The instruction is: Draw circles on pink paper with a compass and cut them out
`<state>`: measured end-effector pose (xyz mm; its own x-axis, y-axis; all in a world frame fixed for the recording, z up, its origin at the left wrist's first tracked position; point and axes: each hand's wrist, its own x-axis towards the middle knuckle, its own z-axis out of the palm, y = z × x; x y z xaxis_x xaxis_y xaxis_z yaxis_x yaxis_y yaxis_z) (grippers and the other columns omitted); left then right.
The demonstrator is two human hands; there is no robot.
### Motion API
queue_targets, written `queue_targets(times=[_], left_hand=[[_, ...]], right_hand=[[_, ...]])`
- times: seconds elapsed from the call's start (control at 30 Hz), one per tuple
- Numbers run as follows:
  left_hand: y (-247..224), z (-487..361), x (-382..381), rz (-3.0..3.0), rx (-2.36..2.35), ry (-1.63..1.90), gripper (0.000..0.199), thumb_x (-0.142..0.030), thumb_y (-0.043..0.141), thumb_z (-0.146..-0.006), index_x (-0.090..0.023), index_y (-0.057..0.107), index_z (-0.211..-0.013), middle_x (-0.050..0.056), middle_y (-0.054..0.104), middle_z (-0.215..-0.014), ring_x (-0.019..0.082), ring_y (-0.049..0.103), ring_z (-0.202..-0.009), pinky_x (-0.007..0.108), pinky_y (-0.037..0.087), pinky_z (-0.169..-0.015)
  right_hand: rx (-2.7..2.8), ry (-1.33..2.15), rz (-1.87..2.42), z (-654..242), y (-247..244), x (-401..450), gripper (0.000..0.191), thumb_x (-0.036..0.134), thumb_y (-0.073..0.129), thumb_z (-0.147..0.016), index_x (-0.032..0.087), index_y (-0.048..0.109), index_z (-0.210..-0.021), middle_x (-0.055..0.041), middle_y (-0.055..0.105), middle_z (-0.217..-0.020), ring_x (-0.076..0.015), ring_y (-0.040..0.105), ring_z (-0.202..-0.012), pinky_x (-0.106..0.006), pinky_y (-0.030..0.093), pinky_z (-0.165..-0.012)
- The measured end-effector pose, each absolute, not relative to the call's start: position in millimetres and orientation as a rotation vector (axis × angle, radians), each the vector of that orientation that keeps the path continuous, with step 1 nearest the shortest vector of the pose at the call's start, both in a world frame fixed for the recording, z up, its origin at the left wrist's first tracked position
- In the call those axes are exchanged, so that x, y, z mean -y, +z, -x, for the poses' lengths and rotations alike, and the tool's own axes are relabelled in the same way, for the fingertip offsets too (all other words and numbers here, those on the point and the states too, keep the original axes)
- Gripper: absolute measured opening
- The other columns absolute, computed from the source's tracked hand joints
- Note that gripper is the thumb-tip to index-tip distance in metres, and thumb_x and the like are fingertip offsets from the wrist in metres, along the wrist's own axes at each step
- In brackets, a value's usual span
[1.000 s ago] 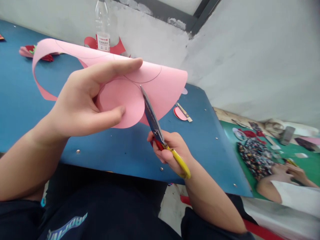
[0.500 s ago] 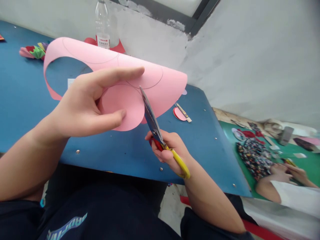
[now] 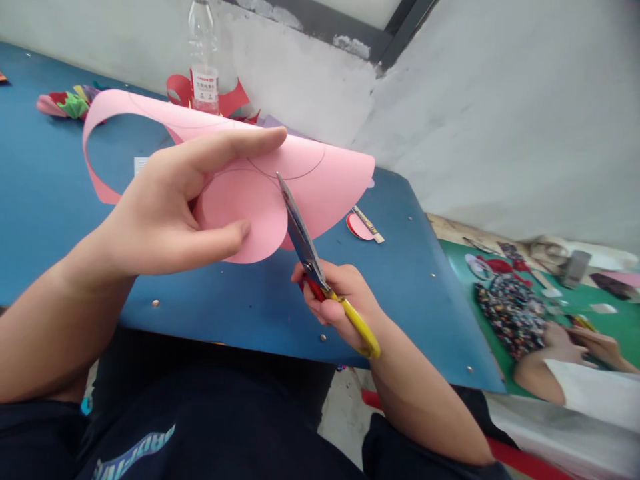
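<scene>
Curved pink paper (image 3: 335, 177) with pencilled circle outlines is held up above the blue table by my left hand (image 3: 170, 200). Its left end has a large round hole. Between my left thumb and fingers sits a rounded, partly cut flap of the same paper (image 3: 240, 207); the fingers behind it are hidden. My right hand (image 3: 345, 300) is closed round scissors (image 3: 305, 247) with yellow and red handles. Their blades lie along the right edge of the flap, tips pointing up and left near a drawn line.
A clear bottle (image 3: 204, 73) stands by the wall among red paper scraps (image 3: 234, 100). Right of the paper lie pink and red discs (image 3: 359, 227) and a cutter (image 3: 369, 225). A bunch of coloured cloth or paper (image 3: 73, 103) lies left. Another person's hands (image 3: 575, 343) are at a green table (image 3: 457, 267).
The paper's upper edge has dipped slightly, showing more of the red scraps behind it. The scissors have barely shifted, and both hands keep their hold.
</scene>
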<state>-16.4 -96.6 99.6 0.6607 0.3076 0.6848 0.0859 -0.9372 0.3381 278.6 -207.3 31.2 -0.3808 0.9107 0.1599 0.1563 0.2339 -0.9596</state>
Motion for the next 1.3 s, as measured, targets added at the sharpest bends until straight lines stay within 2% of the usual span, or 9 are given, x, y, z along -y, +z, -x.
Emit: queue_targets(times=[0.33, 0.57, 0.73, 0.87, 1.03, 1.17, 1.3], left_hand=[[103, 15, 100, -2.589, -0.358, 1.123, 0.071, -0.015, 0.057, -0.091, -0.008, 0.043, -0.161, 0.014, 0.058, -0.162, 0.032, 0.056, -0.153, 0.052, 0.048, -0.127], [106, 15, 103, -2.548, -0.363, 1.118, 0.072, -0.011, 0.055, -0.089, -0.006, 0.044, -0.16, 0.014, 0.058, -0.162, 0.031, 0.055, -0.153, 0.05, 0.047, -0.129], [105, 14, 105, -2.524, -0.358, 1.104, 0.074, -0.012, 0.062, -0.089, -0.01, 0.046, -0.16, 0.012, 0.06, -0.161, 0.032, 0.056, -0.152, 0.051, 0.049, -0.129], [106, 14, 108, -2.472, -0.421, 1.108, 0.072, -0.009, 0.062, -0.09, -0.014, 0.047, -0.161, 0.009, 0.06, -0.162, 0.031, 0.056, -0.153, 0.047, 0.048, -0.132], [105, 14, 104, -2.531, -0.34, 1.08, 0.07, -0.013, 0.056, -0.092, -0.007, 0.043, -0.161, 0.011, 0.057, -0.164, 0.031, 0.053, -0.155, 0.049, 0.046, -0.131], [105, 14, 102, -2.553, -0.347, 1.066, 0.07, -0.014, 0.054, -0.092, -0.007, 0.043, -0.161, 0.012, 0.057, -0.163, 0.031, 0.054, -0.154, 0.052, 0.046, -0.13], [107, 14, 103, -2.492, -0.348, 1.108, 0.073, -0.008, 0.06, -0.087, -0.008, 0.048, -0.159, 0.013, 0.061, -0.16, 0.03, 0.058, -0.151, 0.043, 0.049, -0.13]], right_hand=[[1.727, 1.209, 0.997, -282, 30, 206, 0.051, 0.065, 0.08, -0.089, 0.018, 0.073, -0.106, 0.0064, 0.053, -0.059, -0.0083, 0.044, -0.047, -0.021, 0.036, -0.046], [1.715, 1.213, 1.001, -284, 30, 205, 0.048, 0.061, 0.084, -0.086, 0.018, 0.074, -0.105, 0.0064, 0.053, -0.057, -0.0089, 0.044, -0.047, -0.021, 0.036, -0.046], [1.723, 1.223, 0.983, -286, 32, 205, 0.05, 0.062, 0.084, -0.085, 0.017, 0.075, -0.106, 0.0057, 0.054, -0.058, -0.0096, 0.044, -0.047, -0.023, 0.037, -0.047], [1.724, 1.228, 0.993, -287, 31, 205, 0.051, 0.062, 0.085, -0.085, 0.017, 0.075, -0.106, 0.0053, 0.054, -0.058, -0.0099, 0.044, -0.048, -0.023, 0.037, -0.047], [1.726, 1.229, 1.001, -288, 32, 206, 0.055, 0.067, 0.084, -0.084, 0.017, 0.075, -0.106, 0.0059, 0.052, -0.057, -0.0095, 0.042, -0.046, -0.023, 0.035, -0.046], [1.749, 1.197, 0.992, -289, 32, 206, 0.051, 0.064, 0.08, -0.088, 0.017, 0.074, -0.106, 0.0064, 0.05, -0.056, -0.0095, 0.041, -0.046, -0.024, 0.034, -0.047], [1.75, 1.204, 0.988, -289, 33, 206, 0.044, 0.056, 0.081, -0.089, 0.017, 0.074, -0.107, 0.0064, 0.05, -0.056, -0.0095, 0.041, -0.046, -0.024, 0.034, -0.047]])
